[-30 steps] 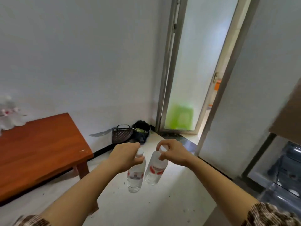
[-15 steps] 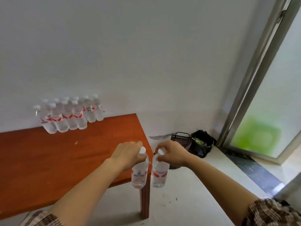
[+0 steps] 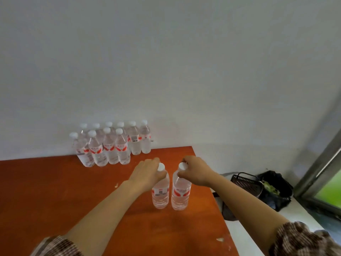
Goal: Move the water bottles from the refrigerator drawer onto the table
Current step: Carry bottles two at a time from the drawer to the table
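Both hands have carried their bottles from beside the table's corner, out over the floor, to a spot above the tabletop, and the view has swung left so the door frame now shows only at the right edge. The left hand [image 3: 147, 172] is curled around the neck of the left bottle [image 3: 160, 191], fingers wrapped just under its white cap, holding it upright. The right hand [image 3: 195, 170] pinches the cap and neck of the right bottle [image 3: 180, 193] in the same way, also upright. The two bottles hang side by side, nearly touching; whether their bases rest on the table [image 3: 55, 196] or are just above it cannot be told. They sit over the right part of the orange-brown top, near its right edge.

Farther back, against the white wall [image 3: 166, 61], a cluster of bottles [image 3: 110, 145] stands in two rows on the table, well apart from the pair in hand. A few small pale specks lie on the wood. Right of the table, on the floor, a dark basket [image 3: 245, 183] sits just beside a black bag [image 3: 276, 191] with something green inside. Patterned sleeves cover both forearms at the bottom of the view.
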A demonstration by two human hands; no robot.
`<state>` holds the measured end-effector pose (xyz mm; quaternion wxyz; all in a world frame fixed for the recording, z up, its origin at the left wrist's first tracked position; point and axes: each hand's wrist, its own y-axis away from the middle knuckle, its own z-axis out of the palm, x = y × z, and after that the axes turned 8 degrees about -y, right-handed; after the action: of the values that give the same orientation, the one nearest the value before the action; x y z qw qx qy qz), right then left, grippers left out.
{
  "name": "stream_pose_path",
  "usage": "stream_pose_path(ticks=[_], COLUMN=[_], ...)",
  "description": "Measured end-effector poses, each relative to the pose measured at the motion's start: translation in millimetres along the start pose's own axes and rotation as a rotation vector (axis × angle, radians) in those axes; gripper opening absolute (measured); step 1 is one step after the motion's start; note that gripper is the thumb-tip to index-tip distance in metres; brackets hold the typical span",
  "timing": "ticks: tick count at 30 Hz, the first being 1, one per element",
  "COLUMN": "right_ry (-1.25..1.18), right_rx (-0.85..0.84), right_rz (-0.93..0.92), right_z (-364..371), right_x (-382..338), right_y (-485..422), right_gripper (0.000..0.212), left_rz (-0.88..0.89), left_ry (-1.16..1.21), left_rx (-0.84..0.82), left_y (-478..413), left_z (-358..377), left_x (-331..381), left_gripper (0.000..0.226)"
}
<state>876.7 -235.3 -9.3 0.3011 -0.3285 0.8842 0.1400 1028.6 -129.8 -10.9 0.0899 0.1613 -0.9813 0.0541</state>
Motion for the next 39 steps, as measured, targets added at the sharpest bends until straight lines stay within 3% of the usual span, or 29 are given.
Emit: stream_pose_path(ticks=[19,39], right_ry=[0.137,0.097], right_rx=[-0.08,-0.064], right_rz=[0.06,0.106], right_z=[71.2,90.4], right_x=[-47.5,-63.5], right_y=[-266.8,-340.7], right_gripper=[0.032,0.033], left_rz=[-0.047,-0.115], left_ry=[0.236,0.128], left_rx=[-0.111,-0.079], left_y=[-210.0,-272.9], left_z=[20.4,38.2], left_x=[-171.7,-204.0], left_gripper=[0.018,0.016])
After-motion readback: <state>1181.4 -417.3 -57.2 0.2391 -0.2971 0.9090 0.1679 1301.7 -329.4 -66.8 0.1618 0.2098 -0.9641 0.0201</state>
